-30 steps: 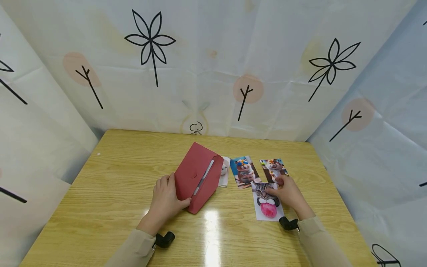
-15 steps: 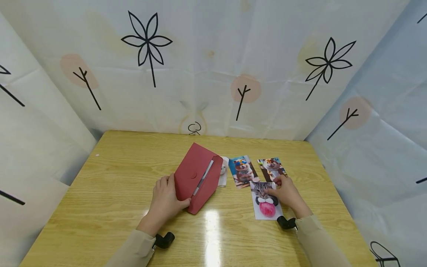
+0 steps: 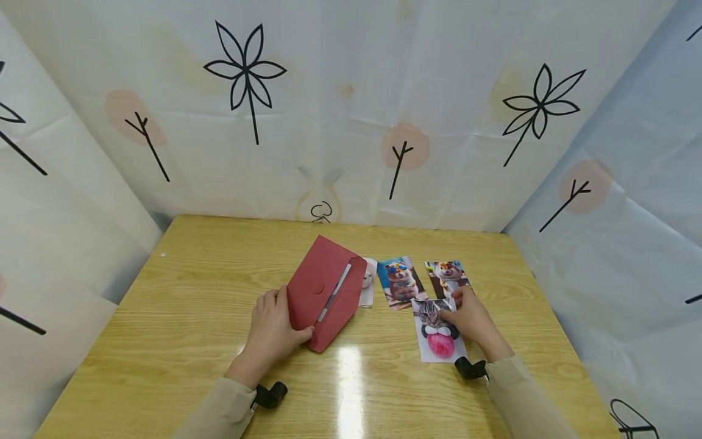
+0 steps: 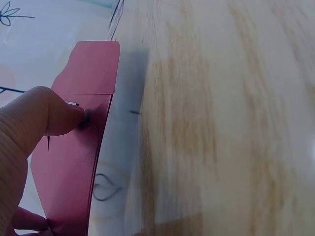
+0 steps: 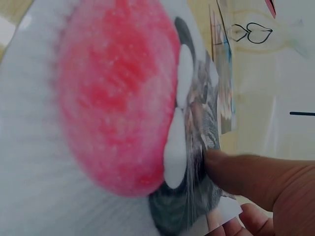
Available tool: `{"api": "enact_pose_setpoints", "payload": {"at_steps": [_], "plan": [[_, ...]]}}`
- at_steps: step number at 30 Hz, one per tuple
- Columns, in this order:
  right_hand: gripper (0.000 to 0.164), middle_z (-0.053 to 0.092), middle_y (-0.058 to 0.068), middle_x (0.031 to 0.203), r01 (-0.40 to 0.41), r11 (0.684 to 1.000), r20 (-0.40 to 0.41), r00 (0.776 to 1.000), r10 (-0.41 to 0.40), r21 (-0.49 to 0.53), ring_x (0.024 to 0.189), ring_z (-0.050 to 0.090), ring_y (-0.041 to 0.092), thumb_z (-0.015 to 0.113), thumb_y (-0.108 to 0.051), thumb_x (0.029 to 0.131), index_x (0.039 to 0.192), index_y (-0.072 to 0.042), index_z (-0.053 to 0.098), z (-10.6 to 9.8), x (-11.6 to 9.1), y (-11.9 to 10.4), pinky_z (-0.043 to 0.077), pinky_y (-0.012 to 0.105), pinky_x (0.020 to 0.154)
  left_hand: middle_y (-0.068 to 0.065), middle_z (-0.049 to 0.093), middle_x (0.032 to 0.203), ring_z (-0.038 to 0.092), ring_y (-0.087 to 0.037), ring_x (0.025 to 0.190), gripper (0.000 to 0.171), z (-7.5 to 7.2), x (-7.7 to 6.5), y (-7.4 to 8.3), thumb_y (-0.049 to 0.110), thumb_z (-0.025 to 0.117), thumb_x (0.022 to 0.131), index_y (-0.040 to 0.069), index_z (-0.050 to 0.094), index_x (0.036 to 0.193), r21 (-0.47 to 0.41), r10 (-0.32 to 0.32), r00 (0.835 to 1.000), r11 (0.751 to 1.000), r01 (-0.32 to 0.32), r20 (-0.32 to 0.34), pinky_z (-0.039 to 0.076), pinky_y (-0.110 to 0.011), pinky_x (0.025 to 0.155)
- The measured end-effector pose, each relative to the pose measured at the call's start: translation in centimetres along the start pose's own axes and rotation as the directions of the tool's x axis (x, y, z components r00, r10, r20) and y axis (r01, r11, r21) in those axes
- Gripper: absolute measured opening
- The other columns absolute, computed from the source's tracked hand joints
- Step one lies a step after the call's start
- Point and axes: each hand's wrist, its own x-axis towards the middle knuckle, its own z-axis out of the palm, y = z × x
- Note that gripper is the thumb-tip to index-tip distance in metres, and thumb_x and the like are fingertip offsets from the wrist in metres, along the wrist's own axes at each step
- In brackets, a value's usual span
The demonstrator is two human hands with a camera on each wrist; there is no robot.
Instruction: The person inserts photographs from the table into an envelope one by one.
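Observation:
My left hand (image 3: 272, 326) grips a red paper envelope (image 3: 314, 262) by its lower left edge, the thumb on its front. The envelope (image 4: 69, 177) is tilted with its flap folded out, and a pale strip shows in its slot. In my right hand (image 3: 476, 320) a photo card (image 3: 440, 344) of a cat with a pink ball is pinched, thumb on the picture and fingers behind. The right wrist view shows this card (image 5: 118, 98) up close, slightly bowed under the thumb (image 5: 251, 177).
Two more photo cards lie behind: a bear-like animal in blue glasses (image 3: 402, 283) and another animal (image 3: 448, 275), partly covered by the right hand. A whitish card (image 3: 369, 283) sticks out behind the envelope. The wooden table (image 3: 186, 292) meets patterned cloth (image 3: 460, 183) at the back and sides.
The head view has shifted very slightly. Both hands keep their hold on the envelope and the photo card, with no other visible movement.

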Motion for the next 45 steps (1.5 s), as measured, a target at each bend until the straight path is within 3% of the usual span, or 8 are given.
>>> {"api": "enact_pose_setpoints", "payload": {"at_steps": [7,13,17,26,32,35,40,45], "plan": [[0.031,0.057,0.018,0.097,0.074,0.990,-0.020,0.997,-0.072,0.117,0.085,0.057,0.027,0.059,-0.008,0.093,0.118,0.007,0.048,-1.0,0.0,-0.2,0.048,0.036,0.068,-0.024,0.043,0.123,0.037,-0.038,0.113,0.107,0.0,-0.1,-0.1,0.051,0.081,0.066,-0.010,0.033,0.140,-0.001,0.002,1.000,1.000,-0.002,-0.001,0.035,-0.053,0.096],[0.033,0.058,0.017,0.098,0.118,0.962,0.024,0.992,-0.128,0.248,0.081,0.056,0.024,0.052,-0.010,0.098,0.128,0.004,0.051,-1.9,-0.1,-0.9,0.047,0.033,0.063,-0.023,0.043,0.123,0.038,-0.038,0.112,0.107,0.2,0.0,-0.2,0.051,0.081,0.066,-0.010,0.033,0.140,0.001,0.004,1.000,1.000,-0.004,-0.009,0.035,-0.052,0.095],[0.034,0.058,0.021,0.102,0.143,0.942,0.007,0.988,-0.152,0.304,0.086,0.057,0.029,0.051,-0.011,0.100,0.130,0.004,0.051,-2.2,-0.1,-1.6,0.049,0.033,0.066,-0.024,0.043,0.123,0.038,-0.038,0.112,0.107,0.3,0.0,-0.2,0.051,0.081,0.066,-0.010,0.034,0.140,-0.004,0.008,1.000,1.000,-0.008,-0.016,0.035,-0.052,0.095],[0.035,0.055,0.020,0.103,0.110,0.871,-0.057,0.994,-0.095,0.479,0.083,0.060,0.019,0.053,-0.014,0.100,0.128,0.006,0.050,-2.0,0.1,-3.0,0.054,0.044,0.079,-0.025,0.042,0.124,0.037,-0.039,0.114,0.108,0.3,-0.1,-0.1,0.050,0.081,0.066,-0.011,0.033,0.141,-0.007,0.003,1.000,1.000,-0.003,-0.005,0.034,-0.053,0.096],[0.035,0.056,0.024,0.110,0.100,0.802,-0.116,0.992,-0.039,0.588,0.084,0.062,0.014,0.054,-0.012,0.099,0.128,0.007,0.048,-1.5,0.4,-4.3,0.053,0.040,0.083,-0.025,0.042,0.126,0.036,-0.040,0.115,0.108,0.2,-0.1,0.1,0.050,0.081,0.066,-0.011,0.032,0.141,-0.008,-0.001,1.000,1.000,0.001,0.002,0.034,-0.054,0.096],[0.034,0.056,0.023,0.111,0.094,0.780,-0.137,0.991,-0.011,0.618,0.083,0.062,0.014,0.054,-0.010,0.098,0.128,0.006,0.048,-1.1,0.4,-5.0,0.055,0.039,0.079,-0.025,0.042,0.126,0.036,-0.040,0.115,0.108,0.2,-0.1,0.2,0.051,0.081,0.067,-0.010,0.032,0.142,-0.012,-0.001,1.000,1.000,0.001,0.005,0.034,-0.054,0.096],[0.033,0.056,0.017,0.107,0.064,0.779,-0.133,0.991,0.025,0.623,0.079,0.063,0.018,0.054,-0.012,0.097,0.128,-0.001,0.049,-0.4,0.5,-6.2,0.053,0.036,0.060,-0.025,0.042,0.126,0.037,-0.040,0.115,0.107,0.3,-0.1,0.2,0.050,0.081,0.067,-0.010,0.032,0.141,-0.009,0.005,1.000,1.000,-0.005,0.001,0.035,-0.054,0.095],[0.032,0.053,0.014,0.103,0.108,0.723,-0.162,0.987,0.006,0.682,0.083,0.061,0.017,0.053,-0.007,0.098,0.128,0.002,0.049,0.5,0.6,-7.3,0.053,0.026,0.069,-0.025,0.042,0.126,0.037,-0.040,0.115,0.107,0.4,-0.1,0.2,0.049,0.081,0.066,-0.010,0.033,0.141,-0.016,0.006,1.000,1.000,-0.006,0.000,0.035,-0.054,0.095]]}}
